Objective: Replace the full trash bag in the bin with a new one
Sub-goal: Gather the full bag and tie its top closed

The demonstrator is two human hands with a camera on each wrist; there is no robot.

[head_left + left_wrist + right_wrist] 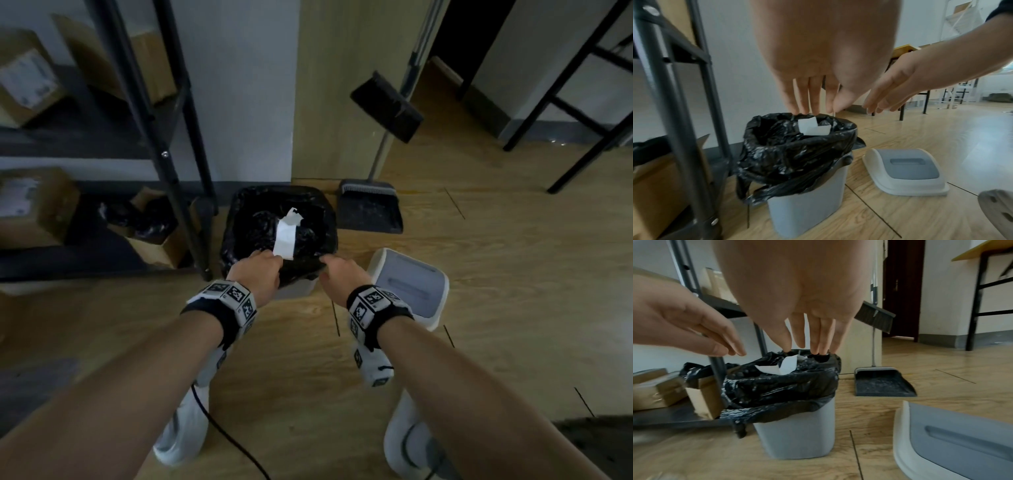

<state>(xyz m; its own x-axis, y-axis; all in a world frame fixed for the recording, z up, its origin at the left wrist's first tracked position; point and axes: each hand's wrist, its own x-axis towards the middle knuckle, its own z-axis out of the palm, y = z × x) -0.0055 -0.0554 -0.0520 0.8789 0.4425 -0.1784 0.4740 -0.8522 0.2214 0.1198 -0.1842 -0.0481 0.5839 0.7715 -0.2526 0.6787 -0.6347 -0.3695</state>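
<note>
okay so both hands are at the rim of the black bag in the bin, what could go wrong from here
1. White paper lies loose near the top of the black bag; gathering the rim carelessly might spill it.
2. The bin lid sits on the floor beside the right hand, so a step back could hit it.
3. The bin looks light; it may lift along with the bag.

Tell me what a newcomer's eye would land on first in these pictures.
Two bare hands, the left hand and the right hand, reach down to the near edge of a black trash bag lining a grey bin. A white paper scrap lies on top of the bag's contents. The bin's lid sits on the wooden floor to the right.
</note>
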